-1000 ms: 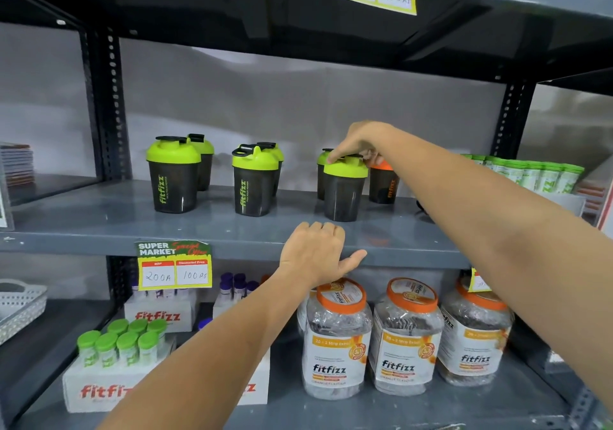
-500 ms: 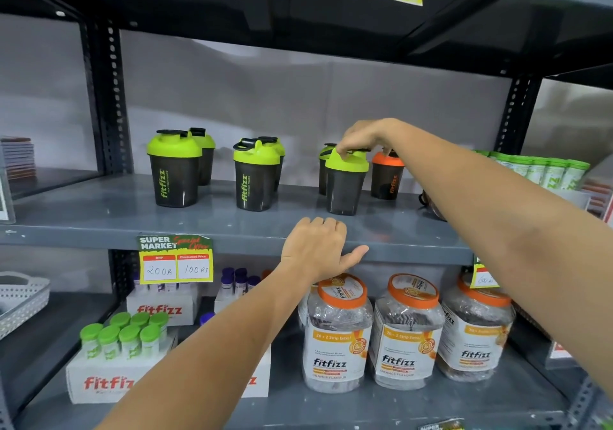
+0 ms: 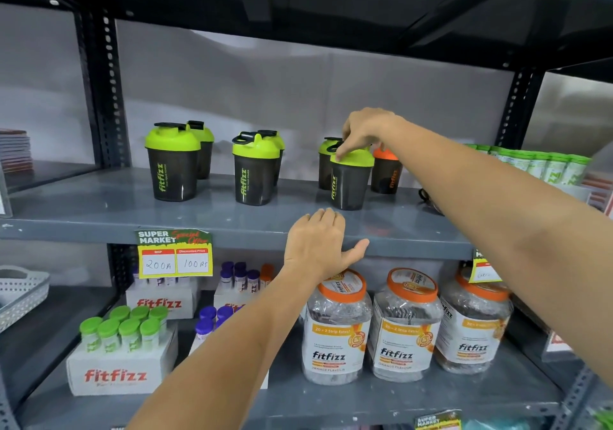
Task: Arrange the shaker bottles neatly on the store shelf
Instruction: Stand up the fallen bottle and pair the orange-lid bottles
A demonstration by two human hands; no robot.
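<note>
Dark shaker bottles with lime-green lids stand in pairs on the grey middle shelf [image 3: 99, 210]: a left pair [image 3: 172, 164], a middle pair [image 3: 255, 170], and a right pair. My right hand [image 3: 365, 131] grips the lid of the front right green-lid shaker [image 3: 350, 184] from above. Another green-lid shaker [image 3: 325, 164] stands behind it, and an orange-lid shaker [image 3: 386, 174] to its right, partly hidden by my arm. My left hand [image 3: 318, 243] rests flat on the shelf's front edge, fingers spread, holding nothing.
Green-capped tubes [image 3: 544, 164] lie on the shelf at far right. Below stand three orange-lid Fitfizz jars [image 3: 403, 326], white Fitfizz boxes with green-capped [image 3: 122, 330] and purple-capped tubes, and a white basket [image 3: 20, 290] at left. A yellow price tag [image 3: 174, 253] hangs from the shelf edge.
My right hand has shifted the front right shaker slightly and turned it, so its green logo now faces forward. My left hand stays on the shelf edge.
</note>
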